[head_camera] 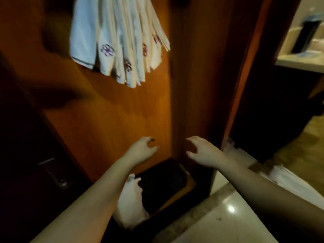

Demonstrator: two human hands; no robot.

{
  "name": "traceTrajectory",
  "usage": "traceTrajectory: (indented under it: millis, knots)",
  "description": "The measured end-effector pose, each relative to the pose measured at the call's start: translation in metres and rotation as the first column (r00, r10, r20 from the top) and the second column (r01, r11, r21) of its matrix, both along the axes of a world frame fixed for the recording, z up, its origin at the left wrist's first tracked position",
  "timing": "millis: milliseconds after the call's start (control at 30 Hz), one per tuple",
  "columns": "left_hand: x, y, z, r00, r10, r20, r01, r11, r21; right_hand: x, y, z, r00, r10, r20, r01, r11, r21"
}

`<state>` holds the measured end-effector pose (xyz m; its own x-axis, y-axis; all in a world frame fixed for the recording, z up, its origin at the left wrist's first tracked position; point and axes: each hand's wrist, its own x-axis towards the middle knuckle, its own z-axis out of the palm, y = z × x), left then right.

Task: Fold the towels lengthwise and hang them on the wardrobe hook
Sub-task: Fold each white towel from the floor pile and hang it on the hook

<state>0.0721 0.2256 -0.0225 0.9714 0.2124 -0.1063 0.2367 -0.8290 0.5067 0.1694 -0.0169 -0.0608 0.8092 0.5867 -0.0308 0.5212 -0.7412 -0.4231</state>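
Both hands are held out low before the wardrobe door (108, 111), the left hand (142, 150) and right hand (203, 151) apart, fingers loosely curled, holding nothing. The folded towels (119, 41) hang well above them, fanned out against the door's upper part. Below the left forearm lies a white cloth (130, 204) beside a dark mat (163, 183) on the floor (228, 216). The door's right edge runs between the hands.

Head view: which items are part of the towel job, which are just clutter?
Job: hanging towels; wardrobe door; white cloth on the floor; left hand and right hand, both empty.
Clutter: dark mat; door handle; counter.
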Motion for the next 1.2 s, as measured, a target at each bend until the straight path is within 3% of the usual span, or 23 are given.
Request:
traceTrajectory:
  millis: [200, 367, 633, 800, 1200]
  knots:
    - [0.013, -0.097, -0.080, 0.928, -0.309, -0.207, 0.305, 0.951, -0.053, -0.034, -0.118, -0.085, 0.987, -0.134, -0.088, 0.118, 0.979, -0.163]
    - [0.056, -0.196, -0.121, 0.851, -0.429, -0.302, 0.435, 0.899, -0.054, -0.046, -0.225, -0.144, 0.933, -0.311, -0.183, 0.279, 0.943, -0.183]
    - [0.139, -0.384, -0.189, 0.799, -0.461, -0.386, 0.406, 0.887, -0.220, -0.031, -0.407, -0.217, 0.734, -0.577, -0.356, 0.515, 0.816, -0.262]
    - [0.180, -0.483, -0.229, 0.727, -0.500, -0.471, 0.452, 0.865, -0.220, -0.021, -0.496, -0.246, 0.585, -0.683, -0.438, 0.593, 0.728, -0.344]
    - [0.343, -0.650, -0.302, 0.654, -0.551, -0.518, 0.513, 0.827, -0.232, 0.102, -0.638, -0.296, 0.350, -0.794, -0.497, 0.690, 0.578, -0.437]
